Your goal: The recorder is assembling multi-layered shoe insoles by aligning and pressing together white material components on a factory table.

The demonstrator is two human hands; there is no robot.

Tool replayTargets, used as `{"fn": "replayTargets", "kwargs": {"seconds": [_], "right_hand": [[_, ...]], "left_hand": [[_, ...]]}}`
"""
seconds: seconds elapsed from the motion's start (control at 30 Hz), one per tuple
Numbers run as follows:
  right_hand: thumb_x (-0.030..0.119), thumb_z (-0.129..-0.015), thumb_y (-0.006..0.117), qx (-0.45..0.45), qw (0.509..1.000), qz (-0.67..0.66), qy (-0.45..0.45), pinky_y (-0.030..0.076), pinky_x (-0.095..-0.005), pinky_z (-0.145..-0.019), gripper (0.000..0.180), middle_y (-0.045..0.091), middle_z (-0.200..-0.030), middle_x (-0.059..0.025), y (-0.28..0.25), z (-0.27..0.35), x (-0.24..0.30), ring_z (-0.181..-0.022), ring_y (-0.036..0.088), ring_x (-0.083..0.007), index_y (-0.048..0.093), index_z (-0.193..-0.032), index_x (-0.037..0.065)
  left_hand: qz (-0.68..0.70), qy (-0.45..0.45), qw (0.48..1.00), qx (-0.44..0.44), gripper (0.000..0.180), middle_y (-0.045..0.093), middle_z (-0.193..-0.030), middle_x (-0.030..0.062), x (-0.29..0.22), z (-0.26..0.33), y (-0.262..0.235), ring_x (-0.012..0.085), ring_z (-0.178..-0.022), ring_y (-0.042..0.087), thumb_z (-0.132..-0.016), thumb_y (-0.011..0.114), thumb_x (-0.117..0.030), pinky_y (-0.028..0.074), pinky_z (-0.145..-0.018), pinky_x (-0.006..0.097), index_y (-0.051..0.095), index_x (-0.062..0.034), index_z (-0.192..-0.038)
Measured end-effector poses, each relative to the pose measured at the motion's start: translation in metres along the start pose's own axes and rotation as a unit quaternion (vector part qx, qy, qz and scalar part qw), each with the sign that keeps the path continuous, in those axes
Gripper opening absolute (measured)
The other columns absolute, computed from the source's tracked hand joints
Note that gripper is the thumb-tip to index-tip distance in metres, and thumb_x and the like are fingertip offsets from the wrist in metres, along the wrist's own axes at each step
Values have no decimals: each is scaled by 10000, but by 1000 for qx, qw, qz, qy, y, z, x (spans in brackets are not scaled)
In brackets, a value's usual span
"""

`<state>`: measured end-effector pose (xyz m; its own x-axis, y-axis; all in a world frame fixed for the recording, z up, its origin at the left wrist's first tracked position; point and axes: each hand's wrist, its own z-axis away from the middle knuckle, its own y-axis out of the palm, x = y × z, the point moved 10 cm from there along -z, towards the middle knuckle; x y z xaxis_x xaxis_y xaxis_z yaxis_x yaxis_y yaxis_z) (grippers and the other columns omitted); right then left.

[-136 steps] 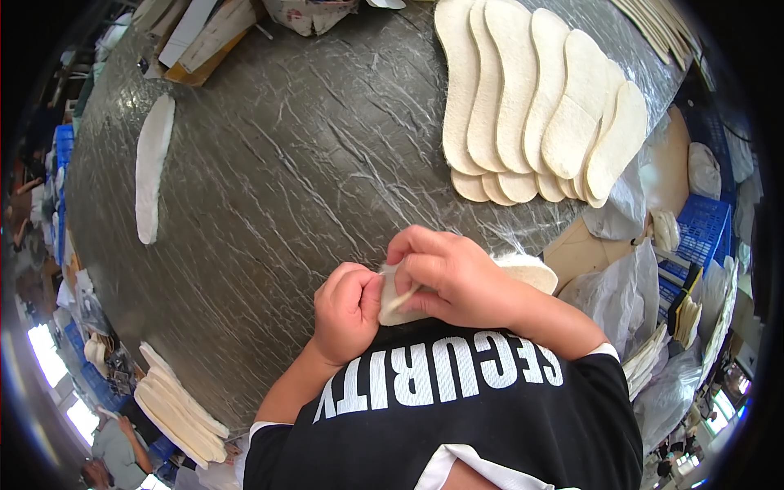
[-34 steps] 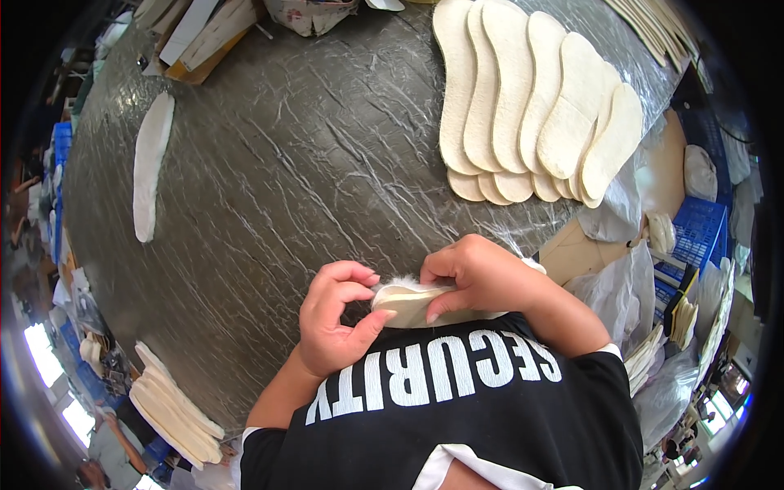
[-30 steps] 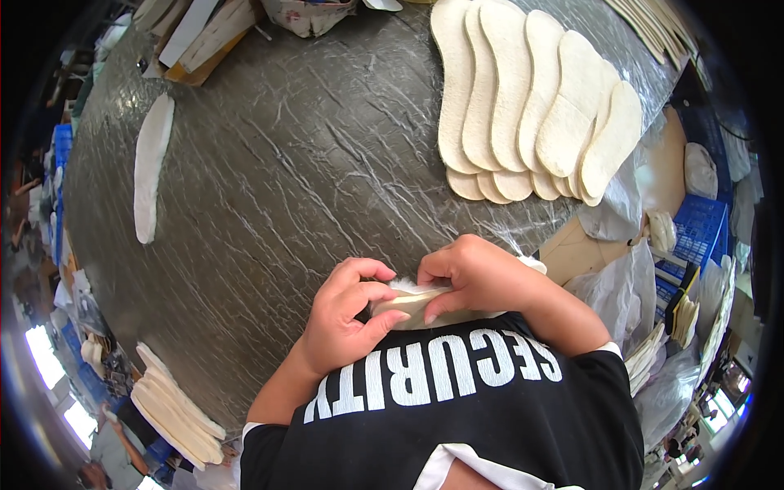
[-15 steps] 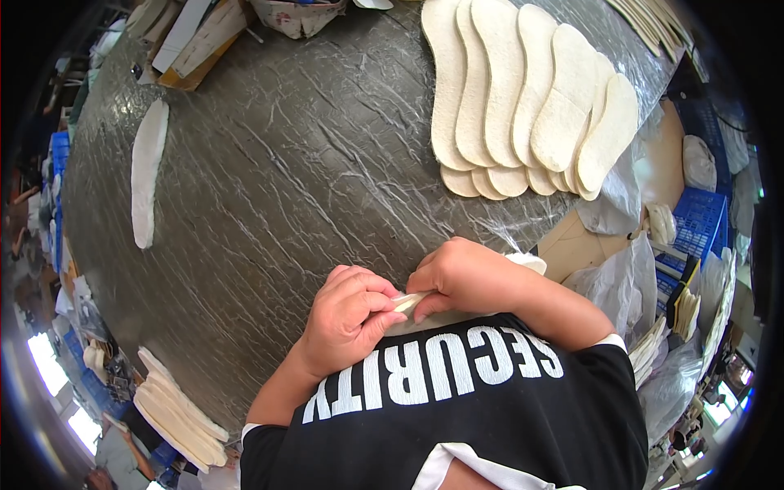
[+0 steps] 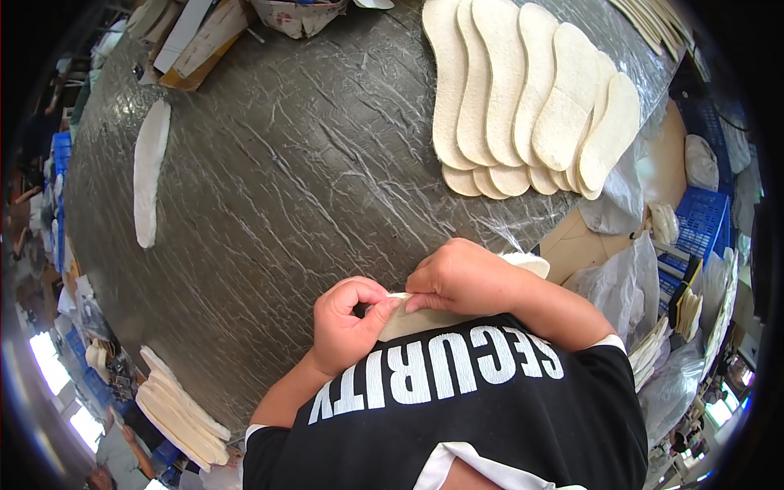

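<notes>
At the table's near edge, against my shirt, I hold a cream felt insole [image 5: 415, 323] between both hands. My left hand [image 5: 347, 321] pinches its left end between thumb and forefinger, the fingers curled into a loop. Right beside it, my right hand [image 5: 459, 276] grips the same edge with thumb and fingers. Part of the insole lies hidden behind my right hand and forearm. A fluffy pale end [image 5: 527, 263] shows past that forearm; whether it belongs to the same insole I cannot tell.
Overlapping cream insoles [image 5: 539, 98] fan out at the far right of the plastic-covered table [image 5: 286, 163]. A single white insole [image 5: 151, 174] lies at left, more insoles [image 5: 181, 412] at lower left. Cardboard pieces [image 5: 196, 41] sit far left; a blue crate [image 5: 701, 219] stands at right.
My left hand's fingers have curled in and its pinch has shifted along the insole's edge, close to my right fingers. More of the insole's flat face shows below the hands.
</notes>
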<state>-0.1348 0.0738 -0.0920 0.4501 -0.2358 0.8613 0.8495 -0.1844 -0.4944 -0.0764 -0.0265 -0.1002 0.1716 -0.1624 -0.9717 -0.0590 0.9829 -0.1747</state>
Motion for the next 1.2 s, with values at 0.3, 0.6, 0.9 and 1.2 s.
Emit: {"fn": "replayTargets", "kwargs": {"seconds": [0.3, 0.6, 0.9, 1.2], "right_hand": [[355, -864, 657, -12, 999, -14, 44, 469, -467, -612, 338, 605, -648, -160, -5, 0, -4, -660, 603, -382, 639, -716, 53], [375, -882, 636, -8, 999, -3, 44, 473, -467, -599, 374, 598, -632, -169, -2, -1, -3, -647, 603, -381, 632, -700, 47], [375, -653, 824, -138, 969, 204, -11, 407, -445, -964, 758, 617, -1169, -107, -46, 14, 47, -1086, 585, -310, 537, -1317, 149], [322, -854, 718, 20, 885, -462, -64, 435, -366, -988, 901, 445, -1356, -109, -62, 38, 10, -1191, 484, -207, 197, -1531, 38]], "left_hand": [[168, -112, 979, 3, 310, 697, -931, 112, 23, 14, 10, 112, -849, 651, -779, 807, -22, 537, -755, 251, 615, 29, -1017], [72, -59, 995, 28, 328, 695, -916, 118, 5, 4, -2, 118, -868, 645, -891, 724, -125, 525, -756, 260, 571, 33, -1133], [298, -215, 930, 23, 262, 677, -946, 55, 34, -6, 8, 93, -817, 627, -1006, 563, -232, 507, -744, 238, 616, 20, -1054], [63, 173, 982, -30, 511, 586, -1202, 121, -78, -51, -18, 183, -1071, 573, -892, 726, -232, 477, -905, 307, 510, 33, -1271]]}}
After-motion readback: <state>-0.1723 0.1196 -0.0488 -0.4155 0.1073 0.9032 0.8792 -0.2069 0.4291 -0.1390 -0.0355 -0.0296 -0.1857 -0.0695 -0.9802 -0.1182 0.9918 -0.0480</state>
